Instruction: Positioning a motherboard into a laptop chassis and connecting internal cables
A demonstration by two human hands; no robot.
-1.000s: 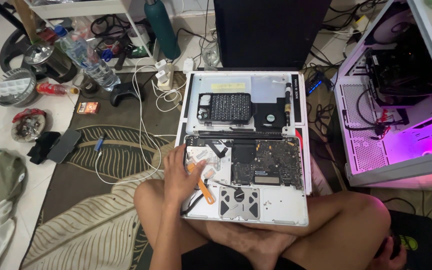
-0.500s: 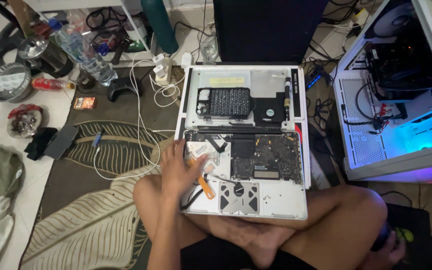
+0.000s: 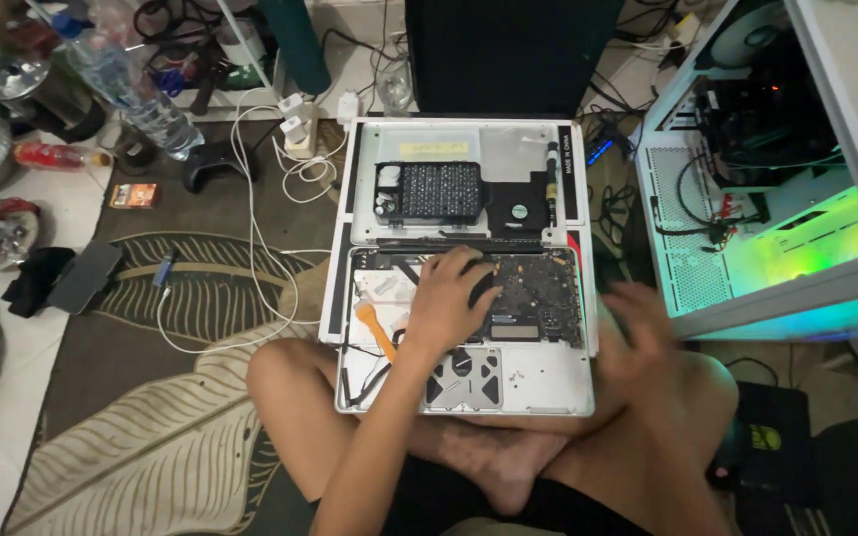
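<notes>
An opened silver laptop (image 3: 558, 382) lies on my crossed legs, its bottom cover off and its dark circuit board (image 3: 538, 293) bare. My left hand (image 3: 449, 298) rests on the middle of that board, fingers curled over a dark part near the hinge; I cannot make out anything held in it. An orange plastic pry tool (image 3: 374, 330) lies on the laptop just left of this hand, apart from it. My right hand (image 3: 638, 333) is blurred beside the laptop's right edge, above my knee, fingers spread and holding nothing that I can see.
The removed cover (image 3: 369, 149) with a black tray of small parts (image 3: 439, 191) lies behind the laptop. A white open computer case (image 3: 777, 189) glowing green stands at right. White cables and chargers (image 3: 295, 129), a game controller (image 3: 213, 161), a water bottle (image 3: 131, 89) and clutter lie left.
My left hand slid right from the pry tool to the middle of the board, leaving the tool free. My right hand rose to the laptop's right edge. The case light went from pink to green.
</notes>
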